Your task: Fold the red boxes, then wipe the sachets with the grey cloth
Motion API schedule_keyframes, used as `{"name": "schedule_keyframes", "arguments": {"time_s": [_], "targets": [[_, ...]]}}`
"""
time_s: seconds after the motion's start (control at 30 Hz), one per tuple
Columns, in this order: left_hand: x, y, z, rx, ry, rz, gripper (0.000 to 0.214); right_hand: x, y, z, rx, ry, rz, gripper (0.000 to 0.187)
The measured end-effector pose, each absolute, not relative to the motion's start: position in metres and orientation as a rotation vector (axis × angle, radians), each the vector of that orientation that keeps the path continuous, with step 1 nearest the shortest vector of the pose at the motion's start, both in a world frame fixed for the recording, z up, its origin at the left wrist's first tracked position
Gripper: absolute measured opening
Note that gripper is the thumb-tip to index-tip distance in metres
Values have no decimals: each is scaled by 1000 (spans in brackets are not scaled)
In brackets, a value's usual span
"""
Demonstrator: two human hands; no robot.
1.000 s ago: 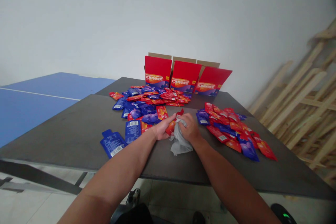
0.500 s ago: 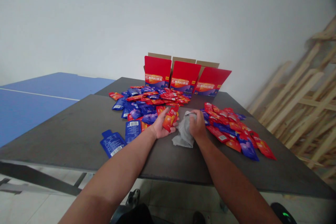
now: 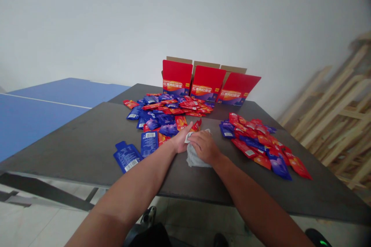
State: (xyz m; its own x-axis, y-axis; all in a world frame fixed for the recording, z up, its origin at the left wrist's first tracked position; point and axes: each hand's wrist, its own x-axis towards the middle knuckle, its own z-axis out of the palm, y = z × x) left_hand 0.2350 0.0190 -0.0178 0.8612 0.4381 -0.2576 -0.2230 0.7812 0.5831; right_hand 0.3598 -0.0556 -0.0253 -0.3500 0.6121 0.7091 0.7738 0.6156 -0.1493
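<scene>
My left hand (image 3: 182, 141) grips a red pouch (image 3: 197, 125); only the pouch's top end shows past my fingers. My right hand (image 3: 204, 146) is closed on a crumpled grey cloth (image 3: 193, 159) and presses it over the pouch, against my left hand. Both hands rest on the dark table (image 3: 87, 142) between two heaps of pouches. A mixed red and blue heap (image 3: 166, 110) lies just behind my left hand. Another red and blue heap (image 3: 257, 142) lies to the right of my right hand.
Three open red boxes (image 3: 207, 83) stand in a row at the table's back edge. Two blue pouches (image 3: 127, 156) lie apart near the front left. A blue table-tennis table (image 3: 34, 112) adjoins on the left. Wooden frames (image 3: 339, 115) lean against the wall at right.
Half a second ago the pouch sat exposed in my left hand with the cloth held off to its right. My right hand has since moved left, bringing the cloth over the pouch.
</scene>
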Motion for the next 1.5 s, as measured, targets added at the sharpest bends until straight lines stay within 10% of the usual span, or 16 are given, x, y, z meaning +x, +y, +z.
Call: {"name": "schedule_keyframes", "arguments": {"time_s": [0.93, 1.5], "targets": [[220, 23, -4, 508, 188, 334, 52, 407, -24, -37, -1452, -1238, -197, 17], [226, 30, -11, 384, 207, 551, 37, 374, -46, -29, -1251, -2003, -359, 18]]}}
